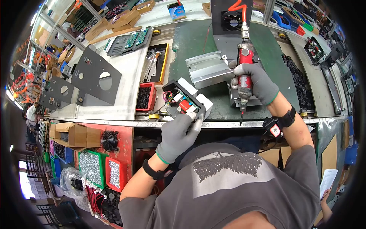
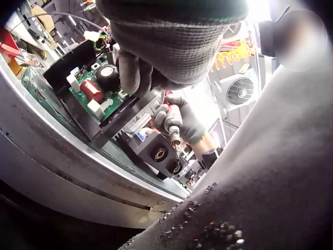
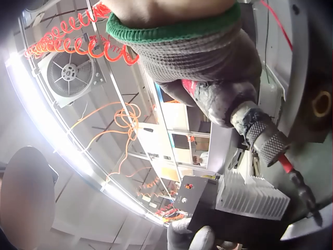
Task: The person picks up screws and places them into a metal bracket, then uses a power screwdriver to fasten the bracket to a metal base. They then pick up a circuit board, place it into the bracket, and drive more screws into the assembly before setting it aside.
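In the head view the left hand, in a grey glove, grips the near corner of a black-framed circuit assembly with white blocks and a red part. The left wrist view shows its green board, red cylinder and black coil beside the gloved fingers. The right hand is curled round a red air screwdriver, bit pointing down toward the table's front edge. In the right wrist view a knurled chuck and dark bit show, with a finned heatsink below. A silver metal bracket lies between the hands.
A dark panel with a fan stands at the back. Left of the green mat are a red bin of black parts, a yellow-edged tray and dark metal plates. An orange hose runs to the screwdriver.
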Motion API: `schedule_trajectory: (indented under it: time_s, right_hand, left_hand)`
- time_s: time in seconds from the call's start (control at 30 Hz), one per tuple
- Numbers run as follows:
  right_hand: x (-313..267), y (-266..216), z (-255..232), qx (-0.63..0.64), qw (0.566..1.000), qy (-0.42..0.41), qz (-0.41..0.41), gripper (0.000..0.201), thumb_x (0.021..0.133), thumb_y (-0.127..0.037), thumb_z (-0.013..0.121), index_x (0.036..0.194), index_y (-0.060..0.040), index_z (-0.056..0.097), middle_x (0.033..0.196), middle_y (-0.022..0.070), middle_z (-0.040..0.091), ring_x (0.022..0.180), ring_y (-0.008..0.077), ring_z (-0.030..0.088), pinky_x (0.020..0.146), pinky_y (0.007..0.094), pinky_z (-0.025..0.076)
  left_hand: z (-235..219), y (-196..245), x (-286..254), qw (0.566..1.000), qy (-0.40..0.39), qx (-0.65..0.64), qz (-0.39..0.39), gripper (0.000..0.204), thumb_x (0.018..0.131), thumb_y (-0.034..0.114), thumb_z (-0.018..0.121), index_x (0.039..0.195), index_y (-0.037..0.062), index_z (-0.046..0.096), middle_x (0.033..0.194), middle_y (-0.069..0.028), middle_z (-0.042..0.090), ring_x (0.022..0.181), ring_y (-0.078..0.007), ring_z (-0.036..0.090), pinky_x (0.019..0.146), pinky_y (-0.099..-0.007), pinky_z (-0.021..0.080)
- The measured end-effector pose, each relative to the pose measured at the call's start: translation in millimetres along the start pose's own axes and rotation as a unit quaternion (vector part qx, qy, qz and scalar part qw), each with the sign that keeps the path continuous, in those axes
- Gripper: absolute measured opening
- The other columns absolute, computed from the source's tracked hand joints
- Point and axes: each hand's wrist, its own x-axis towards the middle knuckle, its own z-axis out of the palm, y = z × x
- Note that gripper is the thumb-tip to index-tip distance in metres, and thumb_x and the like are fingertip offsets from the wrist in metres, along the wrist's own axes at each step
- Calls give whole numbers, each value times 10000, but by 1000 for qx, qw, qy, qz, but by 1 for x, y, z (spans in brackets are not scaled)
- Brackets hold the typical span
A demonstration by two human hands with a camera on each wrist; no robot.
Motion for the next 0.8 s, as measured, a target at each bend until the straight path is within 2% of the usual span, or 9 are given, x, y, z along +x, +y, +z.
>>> schedule_trajectory:
  time_s: [0.27, 0.33, 0.47, 0.5, 0.53, 0.6, 0.63, 0.73, 0.8]
  right_hand:
    - [8, -4, 4, 45, 998, 20, -38, 212, 788, -100, 652, 978, -43, 579, 738, 74, 610, 623, 175, 634, 590, 325, 578]
    - [10, -5, 4, 30, 999, 6, -26, 219, 789, -101, 647, 989, -40, 581, 757, 74, 606, 629, 179, 634, 592, 332, 582]
    - [8, -5, 7, 6, 998, 22, -62, 240, 797, -99, 634, 1021, -32, 577, 778, 72, 599, 642, 182, 638, 602, 339, 584]
    - [9, -5, 6, 4, 998, 27, -63, 247, 800, -101, 633, 1029, -32, 573, 770, 75, 601, 642, 186, 637, 605, 340, 582]
    - [9, -4, 6, 3, 997, 33, -64, 254, 802, -103, 631, 1038, -31, 570, 762, 77, 603, 643, 189, 636, 608, 341, 580]
    - [10, -4, 5, 10, 998, 25, -58, 259, 805, -109, 632, 1043, -31, 568, 752, 81, 605, 641, 196, 635, 601, 342, 574]
    - [10, -4, 4, 15, 998, 13, -53, 265, 807, -115, 633, 1049, -30, 565, 741, 86, 607, 639, 203, 633, 594, 342, 569]
    - [12, -5, 2, 5, 999, 7, -44, 324, 802, -142, 631, 1091, -7, 579, 824, 69, 588, 676, 171, 624, 646, 352, 587]
    - [11, -6, 8, 27, 998, 15, -49, 274, 809, -129, 629, 1053, -25, 560, 724, 99, 601, 639, 216, 626, 573, 341, 556]
  left_hand:
    - [38, -2, 11, 995, 69, -65, -11, 168, 842, 155, 724, 787, 67, 591, 618, -84, 507, 512, -251, 543, 486, -360, 424]
    - [42, -5, 13, 1000, -8, 5, 5, 192, 848, 110, 744, 1006, 33, 668, 765, -99, 653, 632, -171, 641, 565, -288, 483]
    - [16, -4, 10, 966, -53, -217, -131, 281, 860, 145, 751, 1110, 42, 674, 856, -81, 701, 730, -131, 671, 657, -264, 538]
    - [3, -6, 5, 983, -8, -159, -86, 327, 843, 131, 770, 1141, 45, 667, 901, -80, 715, 769, -121, 678, 697, -260, 553]
    - [-4, -12, 3, 992, 91, -78, -29, 340, 833, 193, 780, 1139, 81, 683, 899, -101, 708, 674, -165, 672, 612, -288, 537]
    - [-25, -28, 11, 979, 202, 3, -28, 415, 791, 208, 811, 1149, 68, 654, 1007, -101, 692, 713, -165, 659, 622, -284, 525]
    - [-44, -23, 13, 977, 145, 56, -149, 467, 784, 192, 808, 1193, 60, 625, 1081, -98, 672, 776, -177, 658, 642, -274, 523]
    - [-53, -47, 27, 969, 91, -103, -204, 502, 817, 244, 772, 1257, 74, 600, 1039, -88, 660, 774, -156, 623, 616, -299, 494]
    - [-55, -53, 35, 980, 45, -86, -173, 533, 842, 245, 744, 1306, 53, 566, 1028, -86, 648, 766, -124, 602, 661, -274, 495]
